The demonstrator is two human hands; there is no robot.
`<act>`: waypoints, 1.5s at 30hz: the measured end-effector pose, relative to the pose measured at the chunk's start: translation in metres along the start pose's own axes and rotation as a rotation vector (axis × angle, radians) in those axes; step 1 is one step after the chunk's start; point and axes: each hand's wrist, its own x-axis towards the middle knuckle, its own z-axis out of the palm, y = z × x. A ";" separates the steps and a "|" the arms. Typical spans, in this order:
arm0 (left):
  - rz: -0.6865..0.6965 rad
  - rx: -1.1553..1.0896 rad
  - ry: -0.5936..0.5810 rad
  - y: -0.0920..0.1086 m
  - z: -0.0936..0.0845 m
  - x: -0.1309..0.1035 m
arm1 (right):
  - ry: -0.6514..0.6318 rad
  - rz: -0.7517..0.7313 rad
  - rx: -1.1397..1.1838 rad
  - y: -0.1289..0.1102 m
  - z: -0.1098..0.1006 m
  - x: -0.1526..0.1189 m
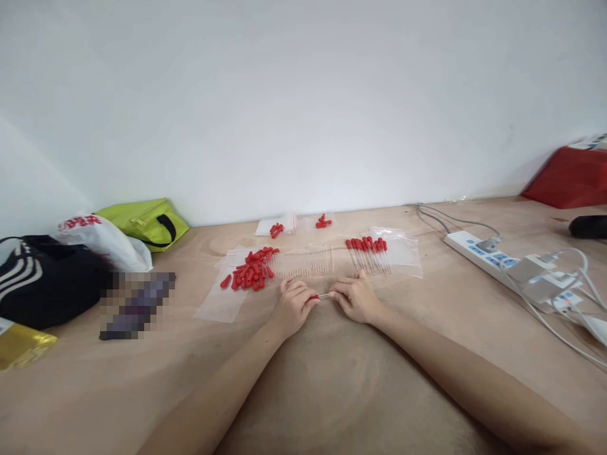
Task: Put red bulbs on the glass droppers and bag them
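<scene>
My left hand [291, 308] pinches a small red rubber bulb [314, 297] between thumb and fingers. Opposite it, my right hand [356, 298] is closed on a thin glass dropper tube [324, 296], whose visible end meets the bulb. How far the tube sits inside cannot be made out. Left of my hands, a pile of loose red bulbs [249, 270] lies on a clear plastic bag [218, 308]. A row of bare glass tubes [303, 261] is laid out beyond my hands. Several droppers with red bulbs on them [367, 246] lie side by side at the right.
Small bags with red bulbs [275, 230] lie near the wall. A power strip [484, 253] with chargers and cables is on the right, near a red bag [569, 177]. On the left are a black bag [47, 284], a white plastic bag [104, 243] and a yellow-green pouch [147, 221].
</scene>
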 end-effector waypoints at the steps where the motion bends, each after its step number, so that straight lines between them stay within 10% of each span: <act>1: 0.007 -0.007 -0.004 0.000 0.000 0.000 | -0.003 0.007 0.012 -0.001 0.000 0.000; 45: -0.024 -0.017 0.065 -0.013 -0.005 0.001 | -0.093 -0.036 -0.028 -0.001 -0.009 0.004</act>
